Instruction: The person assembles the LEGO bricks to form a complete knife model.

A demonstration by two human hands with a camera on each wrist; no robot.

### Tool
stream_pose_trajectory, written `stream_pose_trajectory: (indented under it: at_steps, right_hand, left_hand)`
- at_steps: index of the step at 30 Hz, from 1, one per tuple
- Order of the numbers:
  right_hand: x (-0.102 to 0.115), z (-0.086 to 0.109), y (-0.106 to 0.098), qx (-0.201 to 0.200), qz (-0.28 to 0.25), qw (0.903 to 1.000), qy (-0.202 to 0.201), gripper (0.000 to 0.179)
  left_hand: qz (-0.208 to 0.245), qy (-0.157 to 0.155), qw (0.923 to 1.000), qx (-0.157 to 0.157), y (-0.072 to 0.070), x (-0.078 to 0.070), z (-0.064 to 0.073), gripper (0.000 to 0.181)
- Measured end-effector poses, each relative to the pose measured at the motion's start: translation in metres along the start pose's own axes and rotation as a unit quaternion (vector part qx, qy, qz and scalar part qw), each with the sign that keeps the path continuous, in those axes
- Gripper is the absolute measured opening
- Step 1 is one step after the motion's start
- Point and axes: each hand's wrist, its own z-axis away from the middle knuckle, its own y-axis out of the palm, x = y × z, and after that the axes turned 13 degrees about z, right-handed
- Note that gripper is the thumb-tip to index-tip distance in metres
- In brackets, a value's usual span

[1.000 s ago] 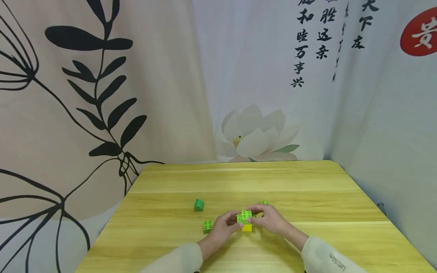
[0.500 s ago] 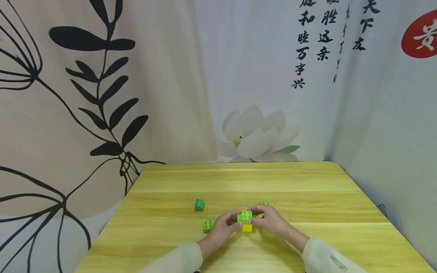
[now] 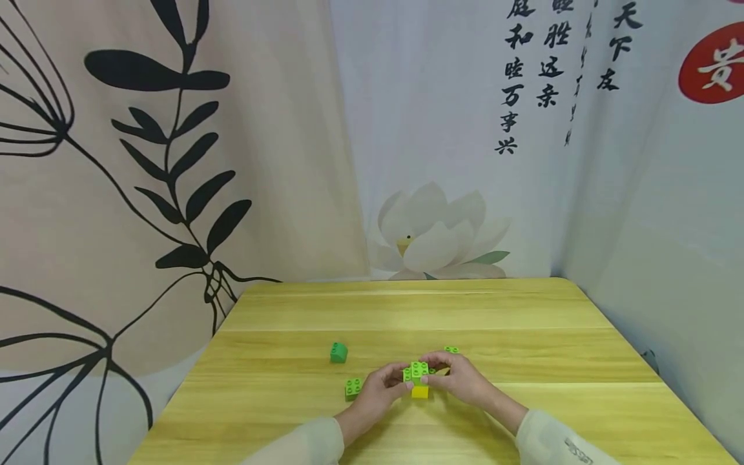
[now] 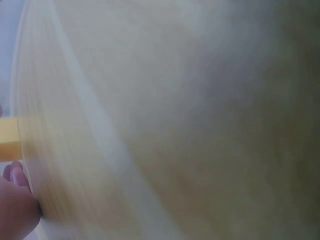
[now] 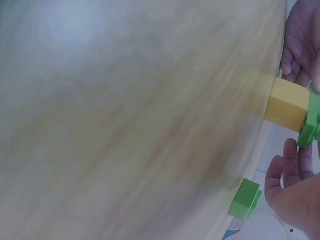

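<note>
A small stack of toy building blocks stands on the wooden table between my hands. Its base is a yellow block, with a light green studded block on top. My left hand grips the green part from the left, thumb in front. From the right, my right hand holds the same green part between thumb and fingers. The right wrist view shows the yellow block upright on the tabletop under a green piece. The left wrist view catches only a yellow edge of the stack and part of the hand.
A green block lies just left of my left hand. Farther back is a dark green block with a sloped side. Another light green block is partly hidden behind my right hand. Printed curtains hang beyond the table.
Both hands stay on the stack in nearly the same place. The head view has tilted slightly; the blocks have not visibly moved on the table.
</note>
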Motion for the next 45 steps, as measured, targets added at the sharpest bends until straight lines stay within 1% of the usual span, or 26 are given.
stream_pose_trajectory:
  at_steps: [1,4,9,13,16,20,25,32,36,41,45]
  right_hand:
    - [-0.004,-0.001,0.001,0.001,0.000,1.0000,0.000,0.039]
    - [-0.003,-0.001,0.000,0.003,-0.004,1.0000,0.003,0.042]
    - [0.000,0.000,-0.003,0.005,0.001,1.0000,-0.003,0.044]
    - [-0.001,-0.001,-0.007,0.000,0.005,1.0000,0.003,0.046]
    - [-0.003,-0.001,-0.013,-0.017,0.001,0.9998,0.007,0.044]
    - [-0.006,-0.003,-0.024,-0.050,0.006,0.9987,0.014,0.043]
    - [-0.011,-0.005,-0.038,-0.084,0.017,0.9956,0.036,0.043]
    - [-0.031,-0.005,-0.052,-0.106,0.034,0.9906,0.081,0.047]
    - [-0.042,-0.006,-0.057,-0.107,0.047,0.9887,0.094,0.047]
    - [-0.054,-0.007,-0.058,-0.085,0.067,0.9884,0.107,0.048]
    - [-0.059,-0.007,-0.055,-0.066,0.065,0.9890,0.116,0.050]
  left_hand:
    - [0.001,0.000,1.0000,0.001,0.000,-0.001,0.000,0.041]
    - [-0.001,-0.001,1.0000,0.000,0.000,-0.001,0.000,0.041]
    - [0.002,-0.003,1.0000,-0.005,0.000,-0.002,0.001,0.041]
    - [0.002,-0.003,1.0000,-0.004,0.000,-0.003,0.002,0.041]
    - [0.001,0.000,1.0000,-0.001,0.000,-0.002,0.002,0.041]
    - [0.004,0.003,1.0000,0.003,-0.001,-0.002,0.001,0.041]
    - [0.005,0.001,1.0000,0.002,-0.001,-0.001,0.001,0.041]
    - [0.010,-0.007,0.9999,0.003,-0.001,-0.002,0.001,0.041]
    - [0.011,-0.007,0.9999,0.002,-0.002,-0.003,0.001,0.042]
    - [0.009,-0.003,1.0000,0.002,-0.001,-0.002,0.002,0.042]
    - [0.005,0.003,1.0000,0.001,0.000,-0.002,0.003,0.042]
